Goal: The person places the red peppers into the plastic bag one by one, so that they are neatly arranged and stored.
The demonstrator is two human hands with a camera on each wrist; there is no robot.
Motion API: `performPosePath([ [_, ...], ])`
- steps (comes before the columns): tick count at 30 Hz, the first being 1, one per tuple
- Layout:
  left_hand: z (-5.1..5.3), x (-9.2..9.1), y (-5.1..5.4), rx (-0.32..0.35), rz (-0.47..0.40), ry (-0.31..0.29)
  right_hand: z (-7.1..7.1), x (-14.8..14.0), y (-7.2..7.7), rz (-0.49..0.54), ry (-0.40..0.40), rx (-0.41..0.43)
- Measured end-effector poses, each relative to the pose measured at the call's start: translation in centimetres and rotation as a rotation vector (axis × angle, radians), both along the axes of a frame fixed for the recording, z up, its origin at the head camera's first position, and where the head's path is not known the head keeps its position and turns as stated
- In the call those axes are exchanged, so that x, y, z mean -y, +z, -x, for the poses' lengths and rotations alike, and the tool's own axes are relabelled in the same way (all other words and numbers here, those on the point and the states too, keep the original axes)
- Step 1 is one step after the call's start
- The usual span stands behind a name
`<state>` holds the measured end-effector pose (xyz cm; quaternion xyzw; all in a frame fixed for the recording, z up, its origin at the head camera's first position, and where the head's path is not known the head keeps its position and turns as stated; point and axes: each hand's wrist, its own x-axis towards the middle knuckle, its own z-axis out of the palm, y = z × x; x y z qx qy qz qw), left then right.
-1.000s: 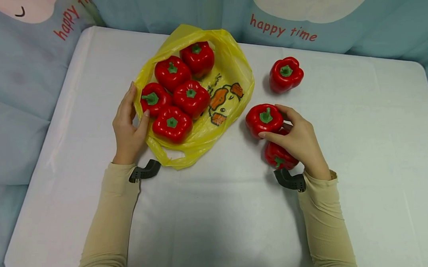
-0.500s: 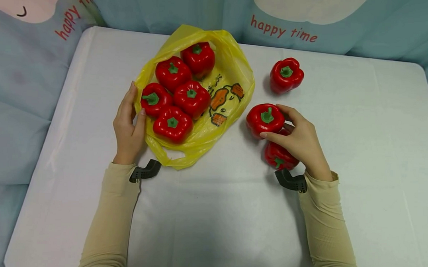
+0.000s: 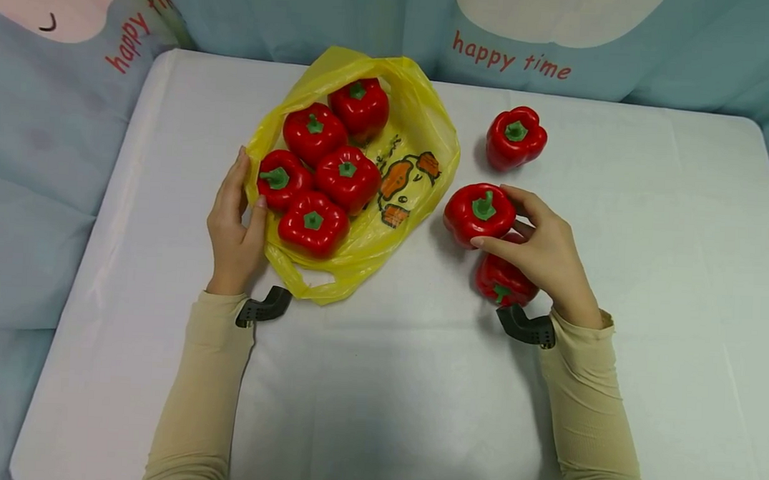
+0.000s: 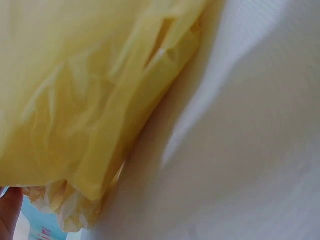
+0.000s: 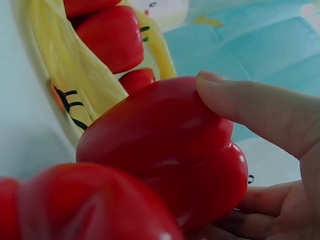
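My left hand (image 3: 233,223) holds the left side of a yellow plastic bag (image 3: 422,116), with its thumb at the rim. Several red bell peppers (image 3: 347,180) with green stems sit inside the open bag. In the left wrist view, a fingertip (image 4: 9,210) touches the crinkled plastic. My right hand (image 3: 548,251) grips a red bell pepper (image 3: 469,222) between thumb and fingers, right of the bag; the right wrist view shows this pepper (image 5: 170,135) up close. Another bell pepper (image 3: 502,277) lies on its side under that hand, partly covered.
One more red bell pepper (image 3: 516,138) stands near the back of the white-covered table (image 3: 377,397). A blue curtain (image 3: 343,16) with printed words hangs along the back and left edges. A black wrist mount (image 3: 264,308) sticks out beside each hand.
The head view has shifted slightly. The right hand's bell pepper has risen a little, while the left hand stays at the bag. The other peppers have not moved.
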<state>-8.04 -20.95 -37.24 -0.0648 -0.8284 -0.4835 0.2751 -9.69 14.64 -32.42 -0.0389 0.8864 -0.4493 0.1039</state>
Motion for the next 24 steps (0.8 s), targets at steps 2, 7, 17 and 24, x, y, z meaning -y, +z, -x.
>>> performPosePath([
  [2,0.0,0.0,0.0,-0.003,-0.001,-0.001,0.0,0.0,0.2,0.011,0.002,0.002],
  [7,-0.2,-0.4,0.7,-0.001,-0.002,0.002,0.0,0.2,0.7,0.031,0.010,0.006],
  [17,-0.2,-0.5,0.8,-0.007,-0.001,0.002,0.6,0.5,2.3,0.025,0.072,-0.032],
  [24,-0.3,-0.4,0.8,-0.003,0.003,0.005,1.7,0.8,3.9,-0.008,0.132,-0.039],
])
